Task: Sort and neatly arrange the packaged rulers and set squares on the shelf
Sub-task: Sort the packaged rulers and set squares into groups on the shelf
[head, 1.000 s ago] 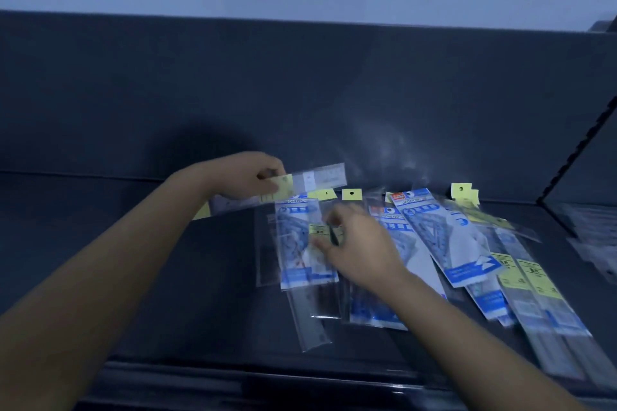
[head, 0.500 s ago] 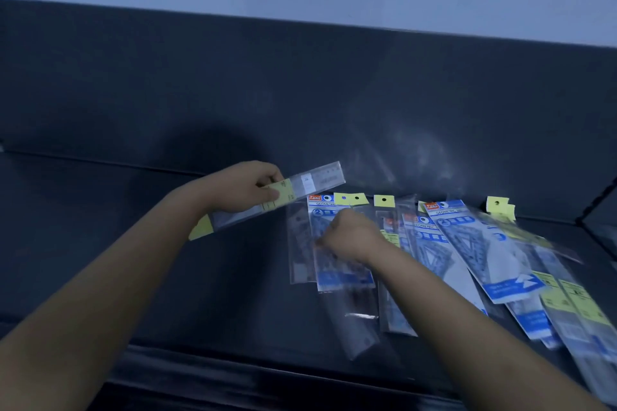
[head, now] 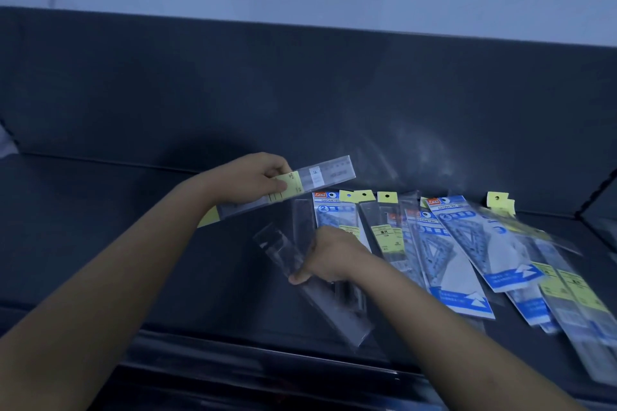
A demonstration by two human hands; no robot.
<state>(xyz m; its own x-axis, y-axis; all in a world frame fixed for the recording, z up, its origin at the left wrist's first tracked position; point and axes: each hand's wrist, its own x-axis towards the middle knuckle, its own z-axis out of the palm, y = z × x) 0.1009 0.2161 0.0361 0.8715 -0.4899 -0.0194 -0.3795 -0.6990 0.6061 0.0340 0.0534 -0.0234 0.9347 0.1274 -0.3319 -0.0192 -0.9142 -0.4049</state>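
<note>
Sorting rulers from the heap on the shelf.
Left hand grips one ruler pack near its middle, off the shelf. Right hand pinches a clear pack lying askew beside the set-square packs. These look light and stiff, with slick sleeves, so grip across the width, near the middle.

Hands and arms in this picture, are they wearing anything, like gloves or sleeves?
No gloves on the left hand or the right hand. Both arms are bare as far as the picture shows: no sleeves, no watch, no bracelet. No rings show on the fingers, though the light is dim and bluish.
</note>
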